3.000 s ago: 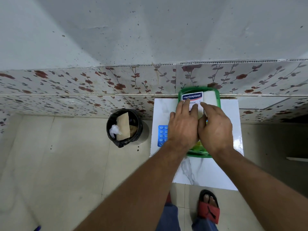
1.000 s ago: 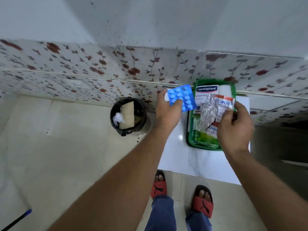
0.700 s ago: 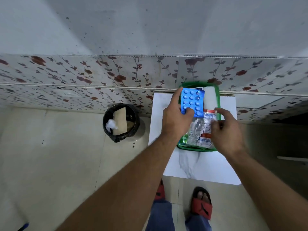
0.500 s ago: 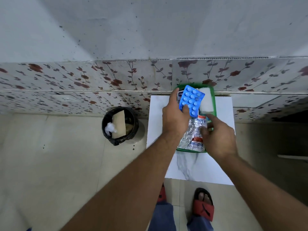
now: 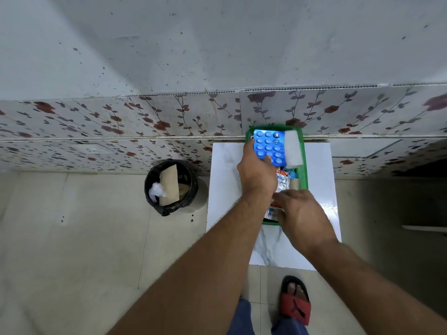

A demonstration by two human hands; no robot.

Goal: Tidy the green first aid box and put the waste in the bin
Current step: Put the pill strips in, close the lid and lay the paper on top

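The green first aid box point(image 5: 304, 170) sits on a white marble-look table point(image 5: 225, 180) against the wall. My left hand point(image 5: 257, 174) holds a blue blister pack of tablets point(image 5: 269, 146) flat over the far end of the box, beside a white pad point(image 5: 293, 148). My right hand point(image 5: 302, 218) is at the box's near end with its fingers on clear sachets point(image 5: 281, 182) printed red and blue. Whether it grips them is hidden. The black bin point(image 5: 170, 187) stands on the floor left of the table.
The bin holds a piece of brown card point(image 5: 169, 184) and crumpled white plastic point(image 5: 156, 191). A floral tiled wall point(image 5: 145, 122) runs behind the table. My sandalled foot point(image 5: 295, 298) is on the tiled floor just below the table's near edge.
My left hand picked the blue blister pack off the table and brought it over the box, now lowered flat at the far end. My right hand moved the sachets down to the near end.
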